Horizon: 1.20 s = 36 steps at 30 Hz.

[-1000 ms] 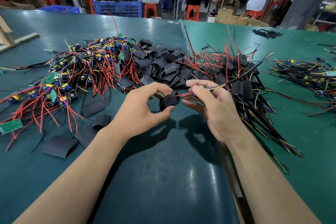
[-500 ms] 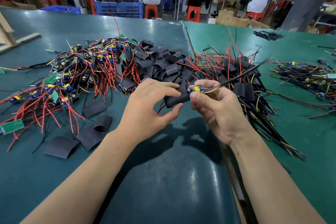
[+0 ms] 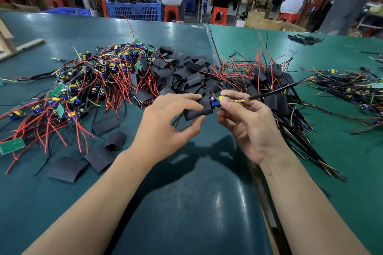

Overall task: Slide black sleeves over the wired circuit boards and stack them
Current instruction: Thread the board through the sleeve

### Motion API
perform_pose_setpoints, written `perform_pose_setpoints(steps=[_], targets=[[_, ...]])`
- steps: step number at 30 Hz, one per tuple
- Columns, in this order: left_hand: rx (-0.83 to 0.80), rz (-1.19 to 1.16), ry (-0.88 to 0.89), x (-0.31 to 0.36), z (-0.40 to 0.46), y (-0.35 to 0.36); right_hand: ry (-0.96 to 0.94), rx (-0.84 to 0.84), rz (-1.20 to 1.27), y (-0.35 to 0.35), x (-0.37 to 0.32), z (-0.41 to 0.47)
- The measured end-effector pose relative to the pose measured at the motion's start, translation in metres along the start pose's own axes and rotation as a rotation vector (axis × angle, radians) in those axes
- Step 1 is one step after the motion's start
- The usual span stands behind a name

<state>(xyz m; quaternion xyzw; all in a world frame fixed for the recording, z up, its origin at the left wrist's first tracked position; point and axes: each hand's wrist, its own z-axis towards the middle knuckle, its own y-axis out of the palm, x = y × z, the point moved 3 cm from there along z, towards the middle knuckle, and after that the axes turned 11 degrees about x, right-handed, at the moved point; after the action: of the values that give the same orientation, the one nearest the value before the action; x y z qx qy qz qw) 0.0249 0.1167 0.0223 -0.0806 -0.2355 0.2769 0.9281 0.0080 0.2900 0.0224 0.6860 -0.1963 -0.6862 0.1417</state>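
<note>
Two bare hands over a green table (image 3: pixel 186 203). Left hand (image 3: pixel 165 128) pinching one black sleeve (image 3: pixel 198 108) between thumb below and fingers above; right hand (image 3: pixel 246 124) gripping one wired circuit board (image 3: pixel 216 103) by thumb and forefinger at the wire end, blue and yellow parts showing at the sleeve's mouth, board partly inside. One black-jacketed cable (image 3: pixel 275 92) running up and right from the right hand's fingers. Both held just above the table, between the piles. Three main heaps: bare boards with red and black wires (image 3: pixel 83 89) at left, too many to count; loose black sleeves (image 3: pixel 182 74) in the middle, uncountable; sleeved boards with wires (image 3: pixel 275 89) at right, just behind the right hand. A fourth, thinner spread of wired boards (image 3: pixel 352 89) far right. Four flat sleeves (image 3: pixel 105 124) lying apart on the table near the left forearm. One green board (image 3: pixel 12 145) at the left edge. No legible writing or labels anywhere. Behind the table, one blue crate (image 3: pixel 134 9) holding dark wire bundles, a second blue crate (image 3: pixel 70 11) left of it with contents hidden. Four seated people at back benches; three red stools (image 3: pixel 172 11) plainly visible.
</note>
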Motion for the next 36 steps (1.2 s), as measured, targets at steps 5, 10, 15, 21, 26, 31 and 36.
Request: perform_pose_setpoints(steps=[5, 10, 15, 21, 26, 31, 36], targets=[[-0.018, -0.030, -0.039, -0.003, -0.001, 0.000, 0.017, 0.009, -0.054, -0.001, 0.000, -0.001], [-0.021, -0.067, -0.031, 0.000, -0.001, 0.000, 0.017, 0.039, -0.049, -0.001, 0.001, -0.001], [-0.045, -0.131, -0.106, -0.002, 0.000, -0.001, 0.116, 0.059, -0.073, 0.000, 0.005, -0.002], [-0.039, -0.169, -0.180, -0.002, -0.002, 0.002, 0.059, 0.005, -0.169, 0.000, 0.004, -0.003], [-0.023, -0.171, -0.186, -0.001, -0.002, 0.002, 0.030, -0.042, -0.206, 0.002, 0.004, -0.006], [0.023, -0.171, -0.175, -0.004, -0.001, -0.001, 0.072, -0.181, -0.170, 0.006, 0.004, -0.010], [0.016, -0.174, -0.145, -0.004, 0.000, -0.001, 0.075, -0.102, -0.192, 0.009, 0.002, -0.008]])
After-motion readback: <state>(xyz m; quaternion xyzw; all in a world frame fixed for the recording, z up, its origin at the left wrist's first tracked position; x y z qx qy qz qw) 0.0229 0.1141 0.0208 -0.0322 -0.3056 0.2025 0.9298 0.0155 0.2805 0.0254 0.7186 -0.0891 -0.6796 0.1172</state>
